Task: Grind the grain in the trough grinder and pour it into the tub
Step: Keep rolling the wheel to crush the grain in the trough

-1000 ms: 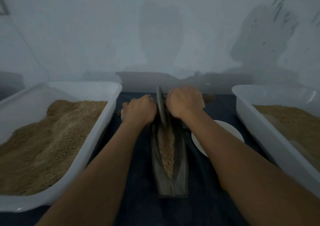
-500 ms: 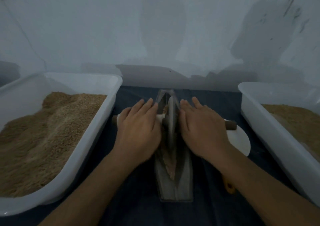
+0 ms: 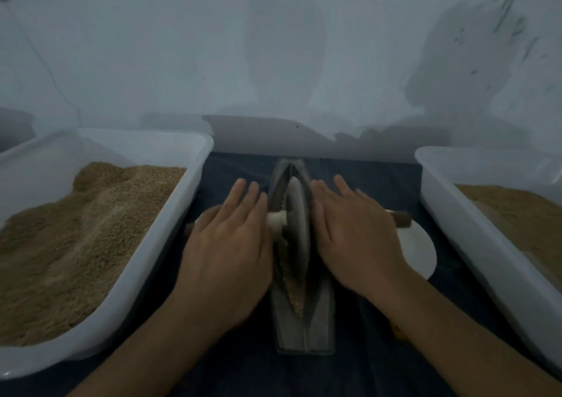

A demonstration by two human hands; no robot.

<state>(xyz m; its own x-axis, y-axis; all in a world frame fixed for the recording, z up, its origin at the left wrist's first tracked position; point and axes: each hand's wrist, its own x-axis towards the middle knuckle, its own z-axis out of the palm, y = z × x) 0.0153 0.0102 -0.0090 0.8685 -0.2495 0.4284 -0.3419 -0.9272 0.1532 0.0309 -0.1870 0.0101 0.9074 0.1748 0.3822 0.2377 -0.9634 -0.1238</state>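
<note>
While the grinding wheel (image 3: 296, 214) stands upright in the grain-filled trough grinder (image 3: 304, 320) between two white tubs, its axle is pressed under the flat, straight-fingered left hand (image 3: 226, 253) and right hand (image 3: 352, 238).

Grey boat-shaped trough (image 3: 304, 320) at centre holds an upright wheel (image 3: 299, 229) and brown grain (image 3: 293, 287); white tubs (image 3: 170, 214) at nine and three o'clock.

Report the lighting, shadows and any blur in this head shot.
Head view: dim, bluish light; soft shadows fall on the back wall; the grinding wheel is smeared by motion blur; wide-angle distortion bows the left tub and right tub outward.
</note>
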